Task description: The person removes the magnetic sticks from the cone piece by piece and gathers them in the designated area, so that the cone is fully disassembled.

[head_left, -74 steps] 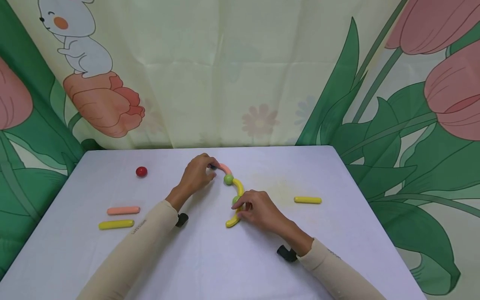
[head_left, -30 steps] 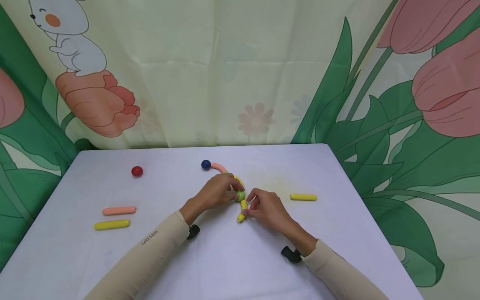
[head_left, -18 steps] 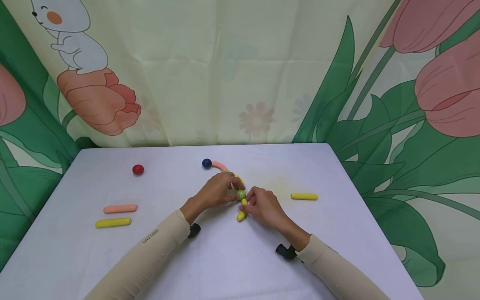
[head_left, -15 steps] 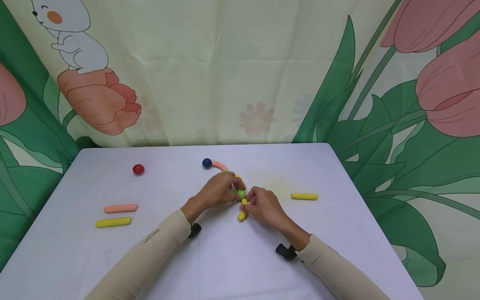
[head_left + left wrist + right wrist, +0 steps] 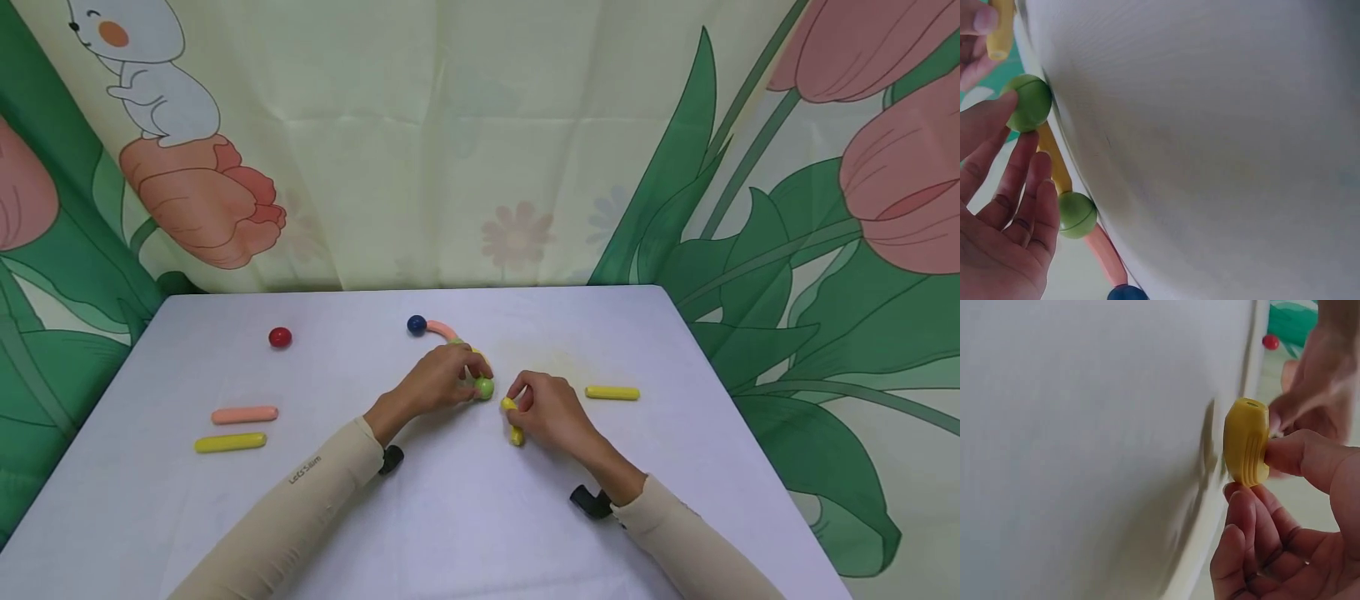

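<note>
With thumb and fingertips, my left hand [image 5: 435, 379] pinches a green ball [image 5: 1030, 103] at the near end of a toy chain. Beyond that ball run a yellow curved rod [image 5: 1055, 159], a second green ball [image 5: 1077, 215], a pink curved rod [image 5: 441, 330] and a dark blue ball [image 5: 416, 325]. To the right, my right hand [image 5: 553, 408] pinches a loose yellow curved rod [image 5: 1246, 440] between thumb and fingers. A small gap separates this rod from the green ball. In the head view, fingers cover the rod's middle.
On the left of the white table [image 5: 420, 533] lie a red ball [image 5: 281, 337], a straight pink rod [image 5: 244, 415] and a straight yellow rod [image 5: 230, 442]. Another straight yellow rod [image 5: 612, 392] lies to the right. A printed curtain [image 5: 375, 167] hangs behind.
The left hand has gone from the blue ball to the near green ball. The right hand has pulled the yellow curved rod off that ball and moved it slightly right.
</note>
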Demonstrator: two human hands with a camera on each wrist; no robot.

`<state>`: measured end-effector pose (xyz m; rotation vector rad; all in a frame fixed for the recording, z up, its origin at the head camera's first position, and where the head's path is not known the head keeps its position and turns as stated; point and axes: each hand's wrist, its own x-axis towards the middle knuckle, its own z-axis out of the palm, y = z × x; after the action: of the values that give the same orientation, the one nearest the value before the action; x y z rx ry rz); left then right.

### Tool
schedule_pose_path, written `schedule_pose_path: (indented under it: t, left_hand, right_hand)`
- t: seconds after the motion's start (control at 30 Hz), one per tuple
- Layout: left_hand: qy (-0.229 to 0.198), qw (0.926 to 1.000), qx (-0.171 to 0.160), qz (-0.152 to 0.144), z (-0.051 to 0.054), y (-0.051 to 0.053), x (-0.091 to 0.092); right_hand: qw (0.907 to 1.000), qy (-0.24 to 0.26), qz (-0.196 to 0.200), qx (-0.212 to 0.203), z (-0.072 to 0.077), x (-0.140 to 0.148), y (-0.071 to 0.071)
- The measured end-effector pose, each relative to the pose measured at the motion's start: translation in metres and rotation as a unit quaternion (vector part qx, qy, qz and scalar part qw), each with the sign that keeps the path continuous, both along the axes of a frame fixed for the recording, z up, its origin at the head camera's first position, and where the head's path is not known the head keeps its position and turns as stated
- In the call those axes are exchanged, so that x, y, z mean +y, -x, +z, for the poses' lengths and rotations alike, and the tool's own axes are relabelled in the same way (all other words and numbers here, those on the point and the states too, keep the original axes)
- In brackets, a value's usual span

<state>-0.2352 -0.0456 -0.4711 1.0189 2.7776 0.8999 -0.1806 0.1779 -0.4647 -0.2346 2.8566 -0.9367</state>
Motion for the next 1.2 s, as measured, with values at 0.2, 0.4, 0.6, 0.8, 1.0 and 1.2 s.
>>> schedule_pose_path:
  t: [0.2, 0.4, 0.6, 0.8, 1.0, 1.2]
  left_hand:
    - [0.003, 0.9997, -0.021, 0.01, 0.001, -0.001, 0.0]
    - [0.002, 0.9995, -0.028, 0.013, 0.002, -0.002, -0.001]
    - [-0.007, 0.9992, -0.038, 0.012, 0.003, -0.004, -0.001]
    - [-0.008, 0.9991, -0.04, 0.007, 0.003, -0.004, -0.002]
    - [-0.011, 0.9992, -0.038, -0.001, 0.003, -0.005, -0.002]
    - [-0.021, 0.9985, -0.051, -0.005, 0.003, -0.007, -0.004]
  right_hand:
    - [0.9996, -0.012, -0.019, 0.016, 0.0, 0.026, 0.008]
    - [0.9989, -0.022, -0.038, 0.013, 0.002, 0.046, 0.014]
    - [0.9983, -0.034, -0.049, 0.001, 0.002, 0.056, 0.019]
    - [0.9977, -0.041, -0.054, -0.005, 0.0, 0.061, 0.023]
    - [0.9968, -0.051, -0.06, -0.015, -0.002, 0.061, 0.026]
    - [0.9965, -0.055, -0.062, -0.003, -0.003, 0.062, 0.026]
